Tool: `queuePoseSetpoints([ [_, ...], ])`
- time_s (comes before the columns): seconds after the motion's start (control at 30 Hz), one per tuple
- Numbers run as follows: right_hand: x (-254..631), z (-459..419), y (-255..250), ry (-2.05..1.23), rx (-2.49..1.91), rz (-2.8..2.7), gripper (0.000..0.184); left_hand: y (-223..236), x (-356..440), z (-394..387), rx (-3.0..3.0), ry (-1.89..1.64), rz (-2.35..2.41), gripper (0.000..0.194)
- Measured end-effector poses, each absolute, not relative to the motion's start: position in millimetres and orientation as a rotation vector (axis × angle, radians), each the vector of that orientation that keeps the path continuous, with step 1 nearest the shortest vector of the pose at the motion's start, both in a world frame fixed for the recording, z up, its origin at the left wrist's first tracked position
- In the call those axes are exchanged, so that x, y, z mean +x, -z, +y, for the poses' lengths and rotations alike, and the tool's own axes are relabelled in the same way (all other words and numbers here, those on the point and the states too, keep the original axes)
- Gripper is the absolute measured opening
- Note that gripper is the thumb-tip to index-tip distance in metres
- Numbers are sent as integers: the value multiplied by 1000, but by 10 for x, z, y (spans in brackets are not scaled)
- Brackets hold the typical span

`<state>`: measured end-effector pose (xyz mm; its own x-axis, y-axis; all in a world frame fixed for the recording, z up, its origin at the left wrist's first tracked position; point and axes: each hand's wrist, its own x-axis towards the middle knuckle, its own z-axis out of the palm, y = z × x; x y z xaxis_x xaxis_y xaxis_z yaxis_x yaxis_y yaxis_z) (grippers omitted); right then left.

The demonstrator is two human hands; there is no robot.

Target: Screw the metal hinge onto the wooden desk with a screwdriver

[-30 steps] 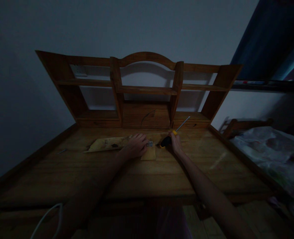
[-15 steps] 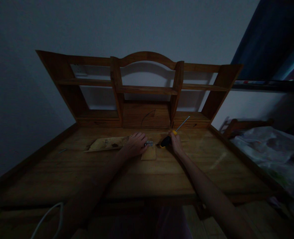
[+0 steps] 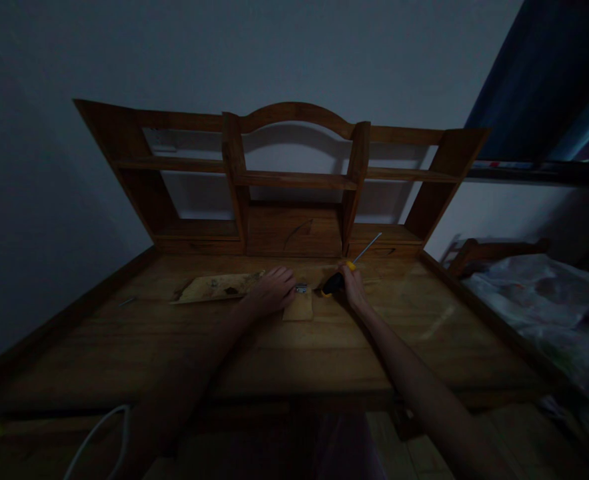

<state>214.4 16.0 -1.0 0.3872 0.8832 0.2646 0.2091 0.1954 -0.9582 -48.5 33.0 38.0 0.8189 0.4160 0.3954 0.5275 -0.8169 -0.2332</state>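
Note:
My right hand (image 3: 353, 285) is wrapped round the black and yellow handle of a screwdriver (image 3: 333, 285). The steel shaft points up and away to the right, above the desk. Closed fingers of my left hand (image 3: 276, 290) hold a small metal piece (image 3: 301, 289), which looks like a hinge; part of it is hidden by the fingertips. Under and in front of that piece lies a small flat block of wood (image 3: 298, 309). A long rough-edged strip of wood (image 3: 214, 287) stretches out to the left, its right end behind my left hand.
The desk top (image 3: 334, 353) runs up to a wooden shelf unit (image 3: 294, 180) against the wall. A thin metal object (image 3: 127, 302) lies at the left. Plastic-covered things (image 3: 539, 300) are beyond the right edge. A pale cable (image 3: 92, 433) loops at the lower left.
The metal piece has shifted or turned slightly at my left fingertips and shows less of its length. My right hand keeps the screwdriver in about the same place.

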Motion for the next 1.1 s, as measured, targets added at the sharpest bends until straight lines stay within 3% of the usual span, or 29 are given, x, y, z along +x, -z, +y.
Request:
queuePoseSetpoints([
  [0.5, 2144, 164, 8, -653, -1314, -1103, 54, -339, -501, 382, -2620, 489, -769, 30],
  [0.83, 2161, 168, 18, -657, -1329, -1095, 54, -390, -495, 297, -2646, 556, -700, 10],
  [1.1, 2161, 162, 12, -640, -1321, -1109, 53, -327, -502, 364, -2665, 565, -665, 10],
])
